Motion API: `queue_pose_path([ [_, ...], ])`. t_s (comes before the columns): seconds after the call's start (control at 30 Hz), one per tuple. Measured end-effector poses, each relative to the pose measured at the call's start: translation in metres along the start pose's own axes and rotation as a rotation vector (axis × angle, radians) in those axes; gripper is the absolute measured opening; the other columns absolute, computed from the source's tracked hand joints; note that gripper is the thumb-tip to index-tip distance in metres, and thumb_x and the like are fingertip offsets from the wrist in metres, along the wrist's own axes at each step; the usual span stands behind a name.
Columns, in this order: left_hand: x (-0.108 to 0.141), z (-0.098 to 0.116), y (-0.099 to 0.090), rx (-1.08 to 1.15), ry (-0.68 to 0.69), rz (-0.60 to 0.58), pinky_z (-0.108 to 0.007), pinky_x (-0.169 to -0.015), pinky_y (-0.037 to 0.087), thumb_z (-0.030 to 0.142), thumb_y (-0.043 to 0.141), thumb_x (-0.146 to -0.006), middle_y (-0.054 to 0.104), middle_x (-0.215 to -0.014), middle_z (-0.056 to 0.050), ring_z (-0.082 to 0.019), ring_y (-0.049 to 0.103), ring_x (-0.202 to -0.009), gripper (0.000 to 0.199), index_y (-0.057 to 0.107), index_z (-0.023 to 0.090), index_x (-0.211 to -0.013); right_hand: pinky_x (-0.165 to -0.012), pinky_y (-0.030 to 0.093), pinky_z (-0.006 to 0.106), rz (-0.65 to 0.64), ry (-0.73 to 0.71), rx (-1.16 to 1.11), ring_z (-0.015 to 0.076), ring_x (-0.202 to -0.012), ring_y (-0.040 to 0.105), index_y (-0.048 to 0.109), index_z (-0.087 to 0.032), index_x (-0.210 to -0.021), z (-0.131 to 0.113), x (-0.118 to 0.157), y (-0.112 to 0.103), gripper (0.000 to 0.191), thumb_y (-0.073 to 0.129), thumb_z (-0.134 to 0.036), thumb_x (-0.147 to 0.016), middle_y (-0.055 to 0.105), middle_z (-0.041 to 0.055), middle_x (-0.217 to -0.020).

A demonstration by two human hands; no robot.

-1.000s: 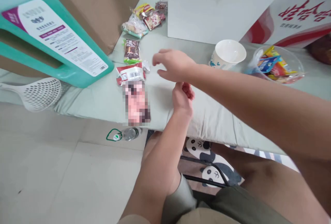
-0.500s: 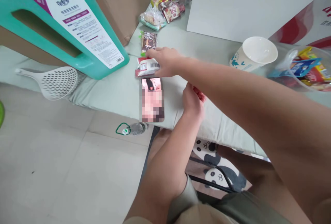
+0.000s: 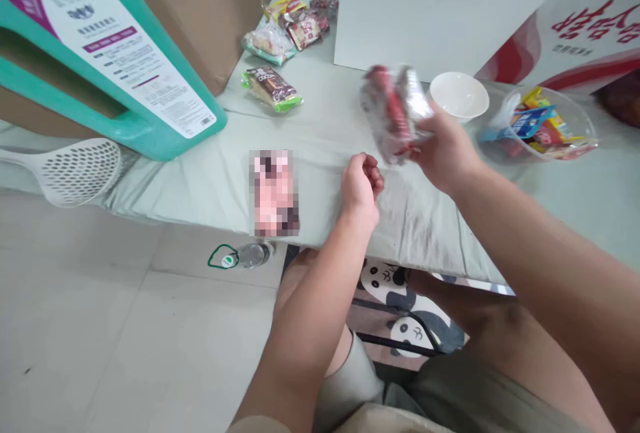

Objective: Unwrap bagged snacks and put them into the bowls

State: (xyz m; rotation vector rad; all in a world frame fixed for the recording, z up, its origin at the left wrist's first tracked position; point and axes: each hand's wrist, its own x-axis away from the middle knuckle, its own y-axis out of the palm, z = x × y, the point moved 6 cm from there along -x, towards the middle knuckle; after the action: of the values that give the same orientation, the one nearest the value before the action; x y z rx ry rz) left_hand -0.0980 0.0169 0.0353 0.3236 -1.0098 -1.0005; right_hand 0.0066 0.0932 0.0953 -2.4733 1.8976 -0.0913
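My right hand (image 3: 445,153) is closed on a snack packet (image 3: 393,113) in clear, red and silvery-white wrapping, held up above the cloth and blurred by motion. It is left of the white paper cup (image 3: 459,96). My left hand (image 3: 363,183) rests on the cloth with its fingers curled in, and nothing shows in them. To its left lies a phone (image 3: 275,193) with its screen blurred out. Farther back, a cocoa snack packet (image 3: 273,86) with green ends lies tilted on the cloth.
Several wrapped snacks (image 3: 295,26) lie at the back beside a cardboard box (image 3: 200,13). At left are a green jug (image 3: 175,133) and a white strainer (image 3: 80,173). A clear tub (image 3: 590,126) of packets stands at right, before a white box (image 3: 410,13). A bottle (image 3: 253,255) stands below the edge.
My right hand has lifted the red and white packet from beside the phone and carried it right. The cocoa packet has turned on the cloth. My left hand stays curled.
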Motion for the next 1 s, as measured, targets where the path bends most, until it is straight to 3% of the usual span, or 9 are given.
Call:
queue_pose_path([
  [0.13,0.005,-0.017,0.02,-0.302,0.108,-0.246,-0.022,-0.066,0.042,0.034,0.064,-0.089,0.06,-0.077,0.002,-0.009,0.058,-0.07,0.018,0.059,0.019,-0.082,-0.074,0.061,0.039,0.063,0.28,-0.344,0.0234,-0.081,0.071,0.065,-0.026,-0.094,0.046,0.07,-0.062,0.025,0.06,-0.045,-0.077,0.073,0.002,-0.085],
  [0.23,0.011,-0.05,0.041,-0.441,0.036,-0.533,-0.03,-0.09,0.049,0.039,0.075,-0.083,0.07,-0.116,-0.006,-0.02,0.066,-0.108,0.035,0.063,0.019,-0.109,-0.081,0.062,0.044,0.14,0.3,-0.414,0.0275,-0.092,0.073,0.067,-0.027,-0.097,0.065,0.105,-0.085,0.026,0.058,-0.045,-0.079,0.076,0.0035,-0.093],
  [0.33,0.017,-0.081,0.056,-0.461,-0.064,-0.696,-0.038,-0.101,0.05,0.037,0.081,-0.076,0.068,-0.129,-0.01,-0.028,0.064,-0.123,0.056,0.056,0.021,-0.124,-0.082,0.063,0.043,0.173,0.284,-0.394,0.0265,-0.096,0.073,0.066,-0.027,-0.106,0.073,0.119,-0.095,0.031,0.06,-0.046,-0.082,0.077,0.0044,-0.104],
  [0.4,0.015,-0.09,0.06,-0.476,-0.028,-0.673,-0.041,-0.105,0.051,0.033,0.084,-0.073,0.068,-0.129,-0.009,-0.029,0.063,-0.125,0.063,0.053,0.022,-0.127,-0.083,0.063,0.042,0.166,0.25,-0.272,0.0245,-0.097,0.073,0.064,-0.028,-0.117,0.072,0.123,-0.105,0.037,0.061,-0.047,-0.085,0.076,0.0042,-0.113],
  [0.5,0.01,-0.094,0.063,-0.504,0.052,-0.615,-0.043,-0.109,0.051,0.034,0.087,-0.07,0.067,-0.13,-0.007,-0.028,0.063,-0.127,0.068,0.049,0.024,-0.126,-0.086,0.06,0.042,0.233,0.094,0.122,0.0233,-0.096,0.071,0.064,-0.026,-0.119,0.06,0.125,-0.138,0.036,0.063,-0.042,-0.087,0.074,0.0061,-0.112],
  [0.6,0.006,-0.097,0.063,-0.556,0.073,-0.596,-0.046,-0.109,0.053,0.038,0.09,-0.067,0.066,-0.13,-0.008,-0.028,0.064,-0.127,0.076,0.044,0.026,-0.126,-0.093,0.056,0.046,0.401,-0.093,0.646,0.0275,-0.101,0.069,0.067,-0.023,-0.109,0.047,0.13,-0.179,0.027,0.063,-0.033,-0.085,0.073,0.0106,-0.108],
  [0.7,0.004,-0.098,0.063,-0.607,0.1,-0.599,-0.049,-0.113,0.051,0.038,0.091,-0.069,0.064,-0.136,-0.008,-0.028,0.064,-0.13,0.087,0.036,0.03,-0.136,-0.098,0.051,0.052,0.417,-0.104,0.977,0.034,-0.112,0.065,0.068,-0.02,-0.118,0.054,0.129,-0.205,0.037,0.062,-0.031,-0.083,0.07,0.0168,-0.118],
  [0.87,0.004,-0.095,0.065,-0.623,0.176,-0.616,-0.051,-0.119,0.045,0.038,0.09,-0.073,0.055,-0.148,-0.008,-0.03,0.056,-0.141,0.107,0.019,0.04,-0.153,-0.082,0.049,0.047,0.289,0.047,1.148,0.0347,-0.094,0.064,0.069,-0.019,-0.107,0.073,0.123,-0.214,0.029,0.055,-0.034,-0.086,0.07,0.016,-0.099],
  [1.0,0.004,-0.094,0.061,-0.614,0.144,-0.627,-0.054,-0.113,0.049,0.046,0.088,-0.074,0.056,-0.144,-0.008,-0.033,0.058,-0.138,0.107,0.017,0.043,-0.154,-0.069,0.042,0.038,0.351,0.193,0.973,0.0269,-0.078,0.061,0.061,-0.022,-0.093,0.061,0.127,-0.21,0.013,0.056,-0.03,-0.083,0.067,0.0101,-0.086],
])
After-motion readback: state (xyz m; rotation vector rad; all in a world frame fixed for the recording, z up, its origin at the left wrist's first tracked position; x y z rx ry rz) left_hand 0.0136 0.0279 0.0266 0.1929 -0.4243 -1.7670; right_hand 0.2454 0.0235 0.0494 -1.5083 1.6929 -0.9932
